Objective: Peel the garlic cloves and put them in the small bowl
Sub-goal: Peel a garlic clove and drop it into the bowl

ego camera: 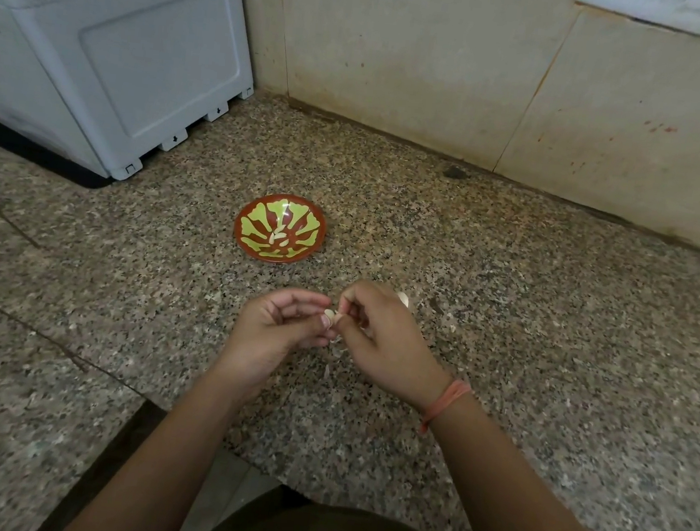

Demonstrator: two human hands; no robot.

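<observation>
A small red bowl (280,228) with a green leaf pattern sits on the speckled granite counter (509,309), with a few peeled garlic cloves (278,237) at its bottom. Just in front of it, my left hand (277,331) and my right hand (379,338) meet over the counter. Both pinch one small pale garlic clove (330,316) between thumb and fingertips. Another pale clove (403,299) peeks out behind my right hand on the counter. Thin bits of garlic skin (452,328) lie near my hands.
A large grey plastic appliance (115,51) on a black mat stands at the back left. A beige tiled wall (492,72) runs along the back of the counter. The counter's front edge (206,436) is notched near my left forearm.
</observation>
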